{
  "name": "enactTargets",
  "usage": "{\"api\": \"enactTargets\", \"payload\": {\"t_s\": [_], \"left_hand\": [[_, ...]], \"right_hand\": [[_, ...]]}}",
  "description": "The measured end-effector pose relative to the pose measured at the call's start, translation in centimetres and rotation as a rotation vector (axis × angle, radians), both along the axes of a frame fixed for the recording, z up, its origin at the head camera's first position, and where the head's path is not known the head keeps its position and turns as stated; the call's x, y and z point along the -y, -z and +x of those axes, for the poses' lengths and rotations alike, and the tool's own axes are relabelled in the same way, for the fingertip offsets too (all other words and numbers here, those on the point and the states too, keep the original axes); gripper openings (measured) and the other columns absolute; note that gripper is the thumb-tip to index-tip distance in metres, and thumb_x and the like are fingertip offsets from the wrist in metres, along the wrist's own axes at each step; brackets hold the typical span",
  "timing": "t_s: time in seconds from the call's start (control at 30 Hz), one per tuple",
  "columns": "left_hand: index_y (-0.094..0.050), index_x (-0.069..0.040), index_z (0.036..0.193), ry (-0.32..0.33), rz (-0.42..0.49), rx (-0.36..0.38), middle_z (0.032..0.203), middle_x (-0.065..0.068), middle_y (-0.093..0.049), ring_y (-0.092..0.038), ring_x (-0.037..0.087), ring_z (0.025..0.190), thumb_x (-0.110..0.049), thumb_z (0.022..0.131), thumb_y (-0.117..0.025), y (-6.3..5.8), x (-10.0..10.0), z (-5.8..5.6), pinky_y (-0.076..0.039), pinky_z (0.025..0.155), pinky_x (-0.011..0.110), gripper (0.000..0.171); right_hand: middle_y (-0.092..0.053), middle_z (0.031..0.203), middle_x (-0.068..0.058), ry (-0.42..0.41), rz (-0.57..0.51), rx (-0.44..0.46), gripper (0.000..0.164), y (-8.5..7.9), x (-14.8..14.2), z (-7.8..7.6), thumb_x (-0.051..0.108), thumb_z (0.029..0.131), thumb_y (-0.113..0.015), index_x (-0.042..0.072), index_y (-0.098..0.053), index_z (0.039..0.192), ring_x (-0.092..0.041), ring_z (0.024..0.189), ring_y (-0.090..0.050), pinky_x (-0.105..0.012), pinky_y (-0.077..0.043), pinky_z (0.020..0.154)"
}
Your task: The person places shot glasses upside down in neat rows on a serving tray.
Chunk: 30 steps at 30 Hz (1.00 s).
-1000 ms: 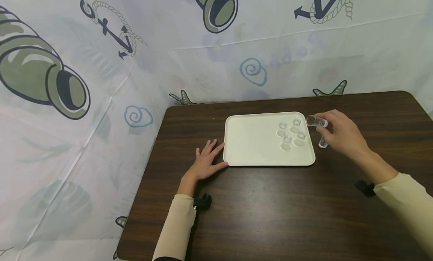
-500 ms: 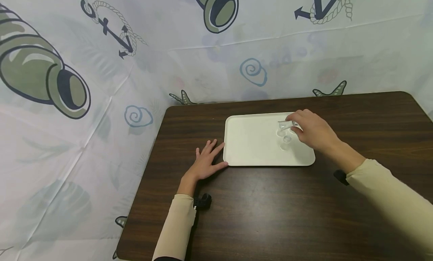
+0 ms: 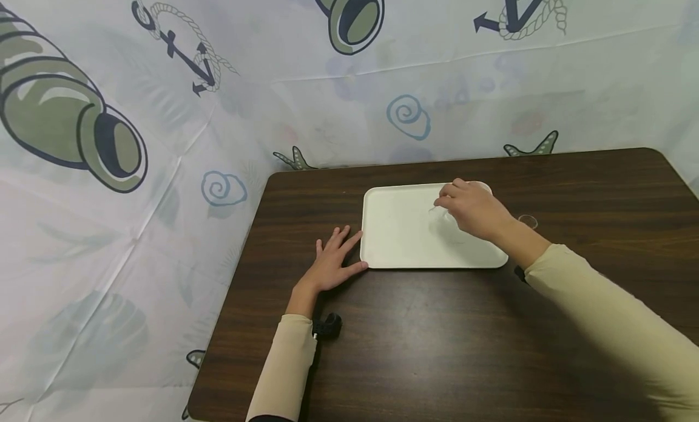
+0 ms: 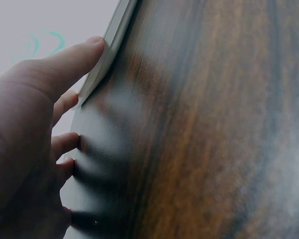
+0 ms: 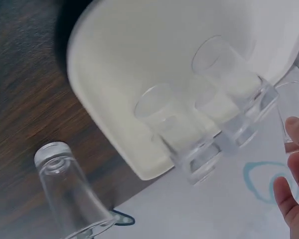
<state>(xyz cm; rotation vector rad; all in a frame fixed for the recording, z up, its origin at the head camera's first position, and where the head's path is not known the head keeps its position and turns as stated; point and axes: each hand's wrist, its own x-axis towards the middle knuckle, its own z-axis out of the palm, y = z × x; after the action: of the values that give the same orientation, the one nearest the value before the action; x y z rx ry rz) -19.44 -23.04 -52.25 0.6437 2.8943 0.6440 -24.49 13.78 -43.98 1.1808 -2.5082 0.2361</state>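
Observation:
My right hand (image 3: 474, 211) is over the right half of the white tray (image 3: 393, 228), its fingers pinching a clear shot glass (image 5: 291, 102) with the wide mouth toward the tray. Behind it, in the right wrist view, shot glasses (image 5: 179, 129) stand mouth down on the tray; my hand mostly hides them in the head view. Another shot glass (image 5: 72, 191) stands upright on the table to the right of the tray, partly behind my wrist in the head view. My left hand (image 3: 327, 267) lies with spread fingers at the tray's left edge, thumb and a finger touching the rim.
Tray and glasses rest on a dark wood-grain table (image 3: 415, 343) with rounded corners. A white sea-patterned cloth (image 3: 327, 112) hangs behind the table and on its left side.
My right hand has moved left from beside the tray to over it, turning the held shot glass from sideways to mouth down. My left hand has stayed in place.

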Motion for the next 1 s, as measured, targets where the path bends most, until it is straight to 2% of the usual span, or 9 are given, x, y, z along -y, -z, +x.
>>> {"api": "enactTargets", "payload": {"t_s": [0.23, 0.37, 0.5, 0.63, 1.0], "left_hand": [[-0.025, -0.029, 0.157, 0.002, -0.002, -0.003, 0.163, 0.011, -0.015, -0.005, 0.034, 0.149, -0.06, 0.093, -0.056, 0.0, 0.0, 0.0, 0.0, 0.107, 0.071, 0.078], [-0.025, -0.03, 0.157, -0.002, -0.002, 0.003, 0.163, 0.01, -0.015, -0.004, 0.033, 0.15, -0.06, 0.093, -0.056, 0.0, 0.0, 0.0, 0.0, 0.108, 0.071, 0.077], [-0.027, -0.029, 0.157, -0.003, 0.003, -0.003, 0.162, 0.011, -0.016, -0.006, 0.034, 0.149, -0.059, 0.093, -0.056, 0.0, -0.1, 0.0, 0.0, 0.108, 0.071, 0.077], [-0.028, -0.028, 0.157, -0.005, 0.01, -0.009, 0.162, 0.012, -0.017, -0.007, 0.034, 0.149, -0.058, 0.093, -0.057, 0.0, -0.1, 0.0, -0.001, 0.108, 0.071, 0.076], [-0.026, -0.029, 0.157, -0.001, -0.003, -0.012, 0.163, 0.012, -0.016, -0.005, 0.034, 0.149, -0.058, 0.093, -0.057, 0.0, -0.1, 0.0, 0.0, 0.108, 0.071, 0.077]], "right_hand": [[-0.06, 0.104, -0.011, -0.007, 0.122, -0.009, 0.03, 0.2, 1.5, -0.8, -0.014, 0.081, -0.067, 0.003, -0.072, 0.105, -0.031, 0.097, -0.052, -0.041, -0.042, 0.074], [-0.058, 0.1, -0.009, -0.007, 0.179, -0.051, 0.024, 0.5, 2.2, -1.2, -0.012, 0.082, -0.069, 0.006, -0.071, 0.099, -0.028, 0.091, -0.049, -0.039, -0.037, 0.07], [-0.054, 0.094, -0.008, -0.015, 0.21, -0.103, 0.018, 0.8, 2.8, -1.5, -0.008, 0.081, -0.071, 0.008, -0.068, 0.089, -0.027, 0.087, -0.047, -0.039, -0.036, 0.069], [-0.052, 0.091, -0.007, -0.003, 0.238, -0.115, 0.016, 1.4, 3.1, -1.8, -0.006, 0.082, -0.071, 0.009, -0.066, 0.083, -0.027, 0.086, -0.048, -0.04, -0.037, 0.071], [-0.052, 0.089, -0.007, 0.023, 0.306, -0.116, 0.011, 2.7, 3.4, -2.2, 0.0, 0.082, -0.074, 0.009, -0.069, 0.083, -0.027, 0.086, -0.048, -0.04, -0.038, 0.072]]}}
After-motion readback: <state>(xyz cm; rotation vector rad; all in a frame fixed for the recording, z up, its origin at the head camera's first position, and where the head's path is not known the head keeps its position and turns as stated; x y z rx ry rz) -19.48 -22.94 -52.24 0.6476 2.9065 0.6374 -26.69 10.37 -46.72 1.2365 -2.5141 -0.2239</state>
